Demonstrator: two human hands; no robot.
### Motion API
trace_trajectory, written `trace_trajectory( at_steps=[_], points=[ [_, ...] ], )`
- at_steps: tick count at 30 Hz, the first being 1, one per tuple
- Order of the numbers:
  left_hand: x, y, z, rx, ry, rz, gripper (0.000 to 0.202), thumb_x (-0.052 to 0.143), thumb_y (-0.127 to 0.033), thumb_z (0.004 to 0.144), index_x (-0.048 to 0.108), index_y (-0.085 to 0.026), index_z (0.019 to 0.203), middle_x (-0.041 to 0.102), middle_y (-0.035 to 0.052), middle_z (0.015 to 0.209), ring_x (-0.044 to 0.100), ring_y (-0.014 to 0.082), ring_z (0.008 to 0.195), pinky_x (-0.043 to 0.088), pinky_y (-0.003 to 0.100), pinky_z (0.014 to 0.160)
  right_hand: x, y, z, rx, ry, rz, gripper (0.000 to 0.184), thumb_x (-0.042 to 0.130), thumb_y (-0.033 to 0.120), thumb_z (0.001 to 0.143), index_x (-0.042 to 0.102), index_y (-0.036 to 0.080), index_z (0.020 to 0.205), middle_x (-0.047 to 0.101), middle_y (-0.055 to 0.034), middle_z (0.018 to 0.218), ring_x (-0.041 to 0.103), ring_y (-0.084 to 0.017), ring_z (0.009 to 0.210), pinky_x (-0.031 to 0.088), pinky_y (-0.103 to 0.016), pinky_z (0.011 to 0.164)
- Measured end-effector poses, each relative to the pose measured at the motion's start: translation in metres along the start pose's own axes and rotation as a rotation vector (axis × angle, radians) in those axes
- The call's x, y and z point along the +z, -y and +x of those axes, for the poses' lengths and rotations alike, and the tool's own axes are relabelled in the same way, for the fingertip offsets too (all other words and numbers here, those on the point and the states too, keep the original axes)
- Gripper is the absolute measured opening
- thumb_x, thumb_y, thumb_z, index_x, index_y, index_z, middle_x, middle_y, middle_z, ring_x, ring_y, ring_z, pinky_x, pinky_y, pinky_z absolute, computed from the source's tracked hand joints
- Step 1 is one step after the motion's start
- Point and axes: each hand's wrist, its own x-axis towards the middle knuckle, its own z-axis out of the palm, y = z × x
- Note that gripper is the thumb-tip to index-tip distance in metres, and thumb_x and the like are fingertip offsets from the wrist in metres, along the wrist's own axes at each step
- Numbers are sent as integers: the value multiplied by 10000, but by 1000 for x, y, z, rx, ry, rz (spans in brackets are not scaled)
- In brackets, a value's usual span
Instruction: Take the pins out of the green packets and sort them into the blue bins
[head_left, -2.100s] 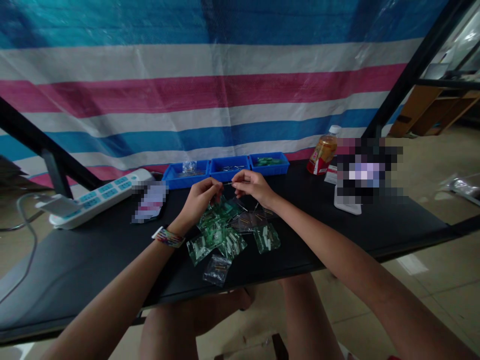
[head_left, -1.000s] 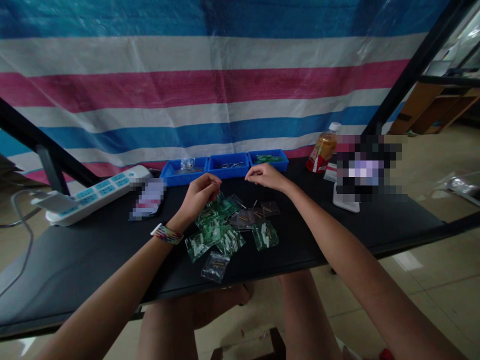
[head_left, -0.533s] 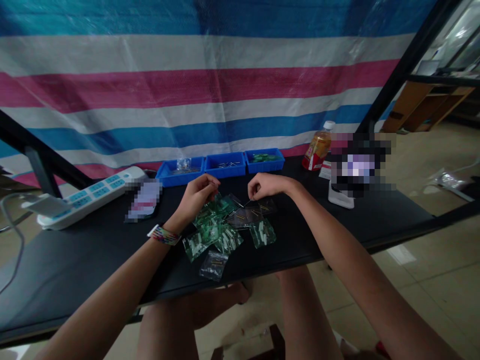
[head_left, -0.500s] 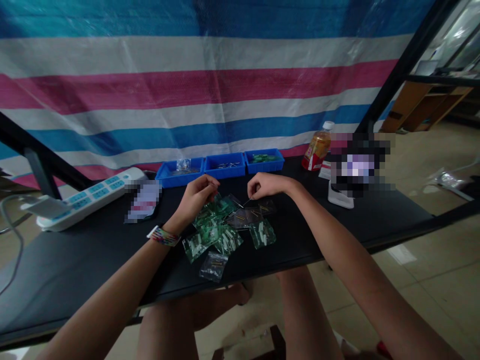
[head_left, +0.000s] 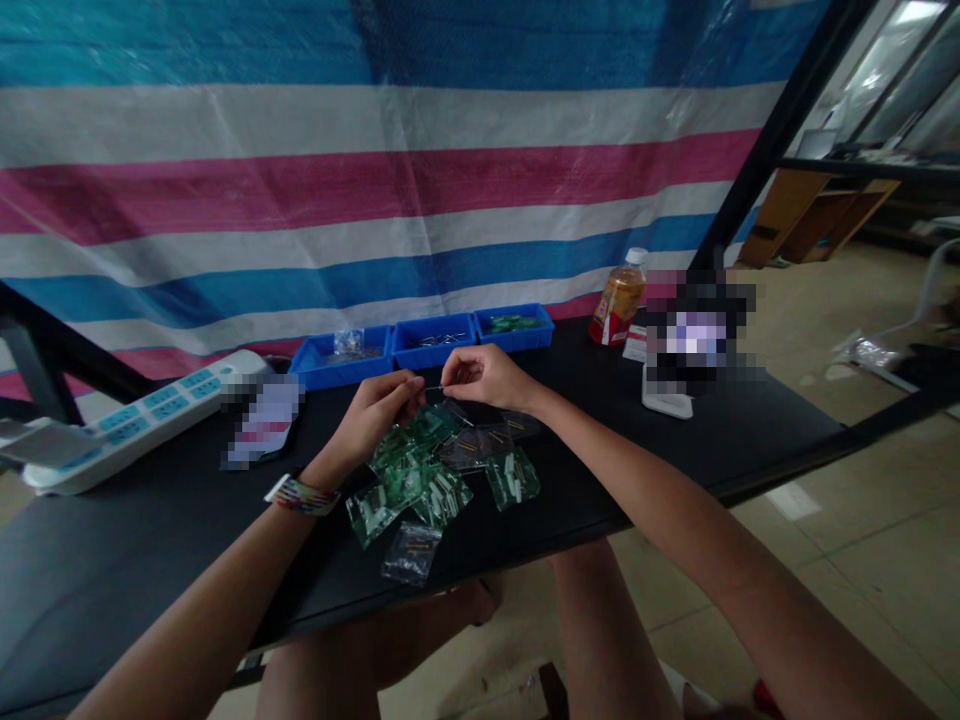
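Observation:
My right hand (head_left: 484, 378) pinches a thin metal pin (head_left: 433, 388), which reaches across to the fingertips of my left hand (head_left: 386, 405). The left fingers are closed too; what lies inside them is mostly hidden. Below the hands lies a heap of small green plastic bags (head_left: 409, 470) with pale pieces in them. Clear bags with brass-coloured pins (head_left: 480, 445) lie beside the heap. One green bag (head_left: 512, 478) sits apart on the right, and one clear bag (head_left: 412, 553) lies near the table's front edge.
Three blue trays stand along the back: a left tray (head_left: 341, 375), a middle tray (head_left: 435, 355) and a right tray (head_left: 514, 340). A power strip (head_left: 150, 415) and a phone (head_left: 264, 420) are at left. A drink bottle (head_left: 619, 300) and a white object (head_left: 667, 392) stand at right on the black table (head_left: 180, 540).
My right hand has moved left with the thin pin, up to my left hand. The view has turned slightly, shifting the table's things to the left.

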Motion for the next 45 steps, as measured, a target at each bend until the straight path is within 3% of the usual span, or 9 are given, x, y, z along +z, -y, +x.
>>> trace_trajectory(
  at_steps=[7, 13, 17, 24, 33, 37, 41, 45],
  points=[
    [3, -2, 0, 19, -34, -47, 289, 755, -442, 848, 652, -179, 785, 527, -30, 595, 440, 101, 516, 319, 227, 495, 3, -4, 1, 105, -88, 77, 222, 807, 223, 715, 656, 174, 870, 667, 11, 820, 601, -113, 638, 492, -232, 568],
    [4, -2, 0, 63, -110, -39, 239, 806, -372, 786, 683, -173, 841, 600, -13, 698, 495, 105, 568, 367, 227, 519, 8, -6, -1, 254, -151, 311, 270, 810, 354, 752, 638, 184, 872, 672, 14, 765, 622, -111, 574, 551, -234, 515],
    [4, -3, 1, 52, -101, -56, 265, 811, -391, 783, 659, -182, 841, 586, -21, 698, 482, 100, 544, 357, 226, 501, 12, -8, -1, 237, -208, 347, 325, 861, 369, 691, 642, 172, 829, 664, 12, 742, 641, -116, 598, 580, -239, 538],
    [-2, 6, 2, -39, -53, -93, 343, 610, -492, 941, 657, -186, 793, 605, 14, 651, 532, 130, 521, 373, 244, 481, 15, -9, 0, 166, -231, 310, 300, 858, 310, 653, 629, 175, 792, 635, 29, 746, 634, -113, 615, 581, -245, 557],
    [3, -1, 1, -42, -77, -78, 342, 730, -487, 852, 622, -181, 744, 568, -11, 616, 477, 103, 496, 328, 229, 473, 19, -10, -1, 137, -245, 257, 265, 818, 298, 681, 623, 180, 817, 626, 26, 765, 643, -120, 641, 574, -252, 585],
    [4, -5, 0, 3, -106, -56, 307, 779, -443, 811, 629, -178, 775, 545, -33, 575, 453, 99, 500, 318, 228, 489, 17, -4, -2, 199, -272, 318, 263, 793, 277, 712, 641, 187, 907, 642, 18, 871, 649, -105, 641, 590, -250, 585],
    [5, -6, -1, 23, -145, -30, 277, 791, -404, 800, 637, -176, 770, 554, -30, 584, 455, 100, 517, 323, 230, 498, 14, -3, -3, 320, -277, 379, 217, 756, 294, 753, 653, 180, 906, 641, 22, 778, 610, -102, 577, 547, -230, 516],
    [6, -8, -2, 26, -151, -13, 264, 788, -399, 806, 644, -178, 783, 552, -28, 593, 464, 104, 525, 329, 234, 501, 14, -5, -4, 359, -250, 462, 275, 827, 327, 713, 633, 177, 836, 646, 25, 722, 593, -102, 559, 517, -218, 490]
  ],
)
